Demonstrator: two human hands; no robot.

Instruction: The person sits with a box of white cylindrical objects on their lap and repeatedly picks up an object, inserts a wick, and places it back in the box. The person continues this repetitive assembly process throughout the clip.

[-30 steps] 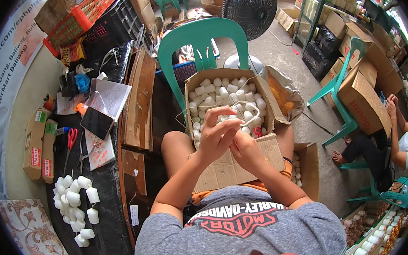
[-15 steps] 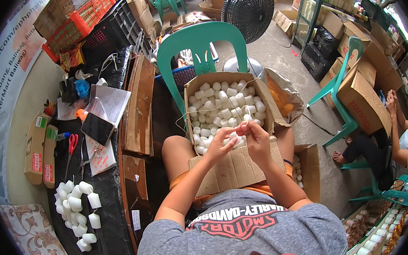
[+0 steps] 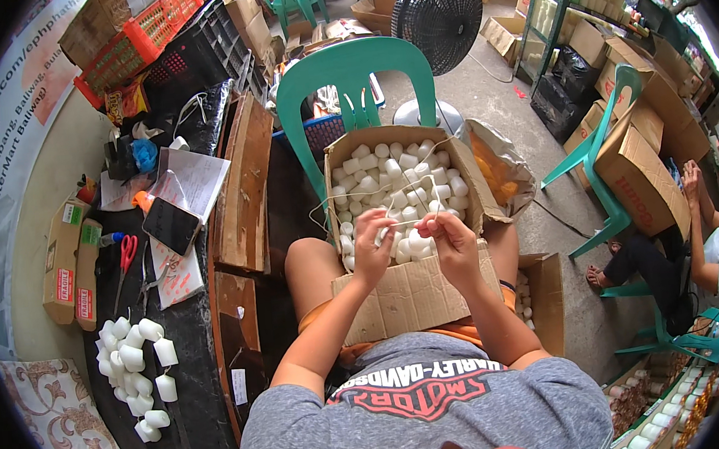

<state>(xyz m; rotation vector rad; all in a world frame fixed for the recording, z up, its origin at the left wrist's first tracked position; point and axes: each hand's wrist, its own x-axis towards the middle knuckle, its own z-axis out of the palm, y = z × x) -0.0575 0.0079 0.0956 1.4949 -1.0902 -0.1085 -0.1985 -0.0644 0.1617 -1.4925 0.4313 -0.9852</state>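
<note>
An open cardboard box (image 3: 407, 292) rests on my lap, filled with several small white cylinders (image 3: 396, 179). Both hands hover over its near side. My left hand (image 3: 372, 246) pinches a white cylinder (image 3: 384, 234) and the end of a thin pale string (image 3: 411, 188). My right hand (image 3: 452, 238) pinches the same string a little to the right. The string runs taut between them and loops up over the box's contents.
A green plastic chair (image 3: 348, 78) stands behind the box, a black fan (image 3: 439, 7) beyond it. On the dark table at my left lie white cylinders (image 3: 138, 364), red scissors (image 3: 125, 255), a phone (image 3: 171, 225) and papers. Another person (image 3: 716, 247) sits at the right among cardboard boxes.
My hands have drawn slightly apart and lower toward the box's near edge, stretching the string between them.
</note>
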